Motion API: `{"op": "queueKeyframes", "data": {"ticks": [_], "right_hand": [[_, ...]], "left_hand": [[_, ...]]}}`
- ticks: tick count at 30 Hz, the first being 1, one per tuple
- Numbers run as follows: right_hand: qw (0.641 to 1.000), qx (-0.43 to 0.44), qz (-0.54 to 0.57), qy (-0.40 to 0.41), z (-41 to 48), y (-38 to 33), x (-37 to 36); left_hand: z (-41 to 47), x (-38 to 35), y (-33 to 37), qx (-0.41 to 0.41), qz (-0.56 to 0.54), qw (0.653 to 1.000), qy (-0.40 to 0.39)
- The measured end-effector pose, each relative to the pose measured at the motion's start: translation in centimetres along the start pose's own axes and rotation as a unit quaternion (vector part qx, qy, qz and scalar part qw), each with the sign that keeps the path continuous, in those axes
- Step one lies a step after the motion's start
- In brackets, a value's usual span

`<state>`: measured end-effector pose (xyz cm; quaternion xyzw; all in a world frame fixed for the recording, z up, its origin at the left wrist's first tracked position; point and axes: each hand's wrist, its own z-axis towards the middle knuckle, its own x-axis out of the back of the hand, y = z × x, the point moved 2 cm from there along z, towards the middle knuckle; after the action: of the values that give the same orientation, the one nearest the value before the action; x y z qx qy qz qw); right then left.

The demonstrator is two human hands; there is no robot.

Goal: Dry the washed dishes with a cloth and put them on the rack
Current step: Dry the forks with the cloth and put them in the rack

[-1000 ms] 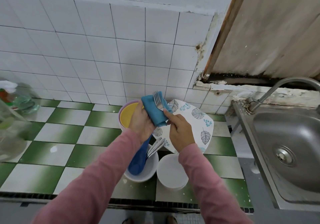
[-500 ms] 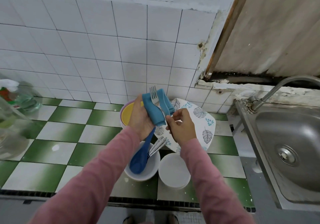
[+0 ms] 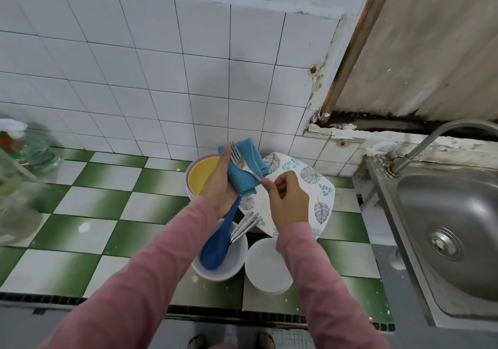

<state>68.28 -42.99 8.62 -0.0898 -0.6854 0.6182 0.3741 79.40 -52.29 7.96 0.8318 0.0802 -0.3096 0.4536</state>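
Observation:
My left hand (image 3: 219, 184) holds a folded blue cloth (image 3: 242, 172) wrapped around a metal fork (image 3: 237, 157), tines pointing up. My right hand (image 3: 287, 200) pinches the fork's handle end just right of the cloth. Below them a white bowl (image 3: 231, 269) holds a blue spoon (image 3: 215, 246) and some metal cutlery (image 3: 246, 226). A leaf-patterned plate (image 3: 310, 184) lies behind my right hand. A yellow bowl (image 3: 200, 179) sits inside a lilac one, left of the cloth. An upturned white bowl (image 3: 266, 266) stands to the right of the first.
The green-and-white checked counter (image 3: 94, 203) runs left, with a clear bottle (image 3: 32, 149) and a blurred glass object at the far left. A steel sink (image 3: 444, 230) with a tap (image 3: 420, 146) is on the right. White wall tiles stand behind.
My right hand has slid down the fork from near the tines to the handle's end, drawing it through the cloth. The left hand and cloth stayed roughly in place.

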Motion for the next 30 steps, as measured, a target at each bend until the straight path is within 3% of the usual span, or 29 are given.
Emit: {"op": "queueKeyframes", "data": {"ticks": [6, 12, 16, 22, 30], "right_hand": [[0.999, 0.017, -0.031, 0.031, 0.0, 0.0, -0.5], [0.996, 0.046, -0.073, 0.012, 0.3, 0.3, -0.5], [0.995, 0.038, -0.093, -0.003, 0.4, 0.8, -0.1], [1.0, 0.023, -0.005, 0.008, 1.0, 0.0, -1.8], [0.998, 0.029, -0.055, -0.011, 2.2, -0.7, -2.2]], "left_hand": [[-0.3, 0.2, -0.8, -0.028, 0.089, 0.996, 0.003], [-0.3, 0.2, 0.7, 0.009, -0.025, 1.0, 0.002], [-0.4, 0.5, 1.3, -0.007, -0.028, 0.999, 0.015], [0.0, -0.1, -0.3, 0.002, -0.018, 0.999, 0.028], [-0.1, -0.7, -0.3, 0.028, 0.004, 1.0, -0.005]]}}
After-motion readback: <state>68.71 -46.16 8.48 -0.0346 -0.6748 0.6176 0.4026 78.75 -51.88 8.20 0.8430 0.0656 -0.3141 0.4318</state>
